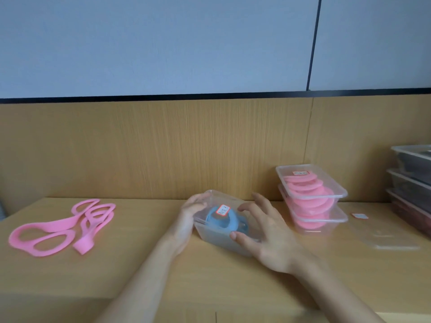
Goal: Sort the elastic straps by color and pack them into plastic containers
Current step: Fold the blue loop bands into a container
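The clear box [214, 238] sits lidded at the middle of the counter [140, 259], turned at a slant, with blue straps [221, 221] coiled inside and a red-edged white label [222, 210] on its lid. The left hand [191, 213] grips the box's left end, fingers curled over the far rim. The right hand [263, 236] is at the box's right end, fingers spread and arched over the lid, thumb against the near wall; whether the fingertips touch the lid cannot be told.

Just right of that hand, against the wood panel [163, 148], stands a stack of 2 lidded boxes [321, 196] filled with pink straps, the upper one skewed on the lower and labelled on top. Near the stack's right side a small sticker [359, 215] lies on the counter, and nearer the camera from it a loose clear lid [391, 236] lies flat. At the far right edge 3 boxes with dark contents [410, 183] are stacked, partly cut off by the frame.

Well apart on the left, loose pink straps [63, 227] lie in an overlapping heap on the counter, their looped ends fanned out. Above the panel runs a black strip and a pale blue wall
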Motion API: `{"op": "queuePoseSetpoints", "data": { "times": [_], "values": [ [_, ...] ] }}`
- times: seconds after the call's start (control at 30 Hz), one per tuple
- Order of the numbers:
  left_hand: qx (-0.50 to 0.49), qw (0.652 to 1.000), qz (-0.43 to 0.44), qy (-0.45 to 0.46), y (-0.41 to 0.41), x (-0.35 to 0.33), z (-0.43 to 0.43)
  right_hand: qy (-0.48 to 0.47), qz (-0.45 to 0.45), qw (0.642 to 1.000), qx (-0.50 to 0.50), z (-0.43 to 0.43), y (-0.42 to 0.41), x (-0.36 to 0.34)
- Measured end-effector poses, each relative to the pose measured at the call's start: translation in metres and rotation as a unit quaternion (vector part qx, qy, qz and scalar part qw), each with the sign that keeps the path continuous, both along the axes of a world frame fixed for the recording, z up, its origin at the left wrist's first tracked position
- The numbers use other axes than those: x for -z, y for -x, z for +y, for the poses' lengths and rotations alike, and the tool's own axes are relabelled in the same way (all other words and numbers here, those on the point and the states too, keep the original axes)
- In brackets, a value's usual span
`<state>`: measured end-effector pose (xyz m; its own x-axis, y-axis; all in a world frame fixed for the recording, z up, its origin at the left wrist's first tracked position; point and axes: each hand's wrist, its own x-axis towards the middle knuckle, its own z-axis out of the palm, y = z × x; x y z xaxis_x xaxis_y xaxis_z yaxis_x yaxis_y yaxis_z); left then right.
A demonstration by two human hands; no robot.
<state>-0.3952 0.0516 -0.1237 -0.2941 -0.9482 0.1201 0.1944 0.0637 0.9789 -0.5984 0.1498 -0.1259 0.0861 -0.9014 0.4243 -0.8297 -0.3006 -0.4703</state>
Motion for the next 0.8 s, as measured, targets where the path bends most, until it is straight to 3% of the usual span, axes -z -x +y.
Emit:
{"op": "queuePoseSetpoints", "data": {
  "times": [0.4, 0.53, 0.7, 0.8],
  "values": [
    [0.027, 0.998, -0.006, -0.062, -0.01, -0.003, -0.006, -0.081, 0.076, 0.994, -0.004, -0.007, 0.0, -0.019],
    [0.0, 0.998, -0.051, -0.039, -0.008, 0.0, -0.006, -0.112, 0.08, 0.99, -0.012, -0.015, 0.0, -0.026],
    [-0.009, 0.995, -0.097, 0.004, -0.007, 0.001, -0.005, -0.181, -0.01, 0.983, -0.038, -0.023, 0.003, -0.034],
    [-0.02, 0.99, -0.133, 0.035, -0.006, 0.002, -0.006, -0.165, 0.053, 0.985, -0.008, -0.032, -0.002, -0.031]
  ]
}}
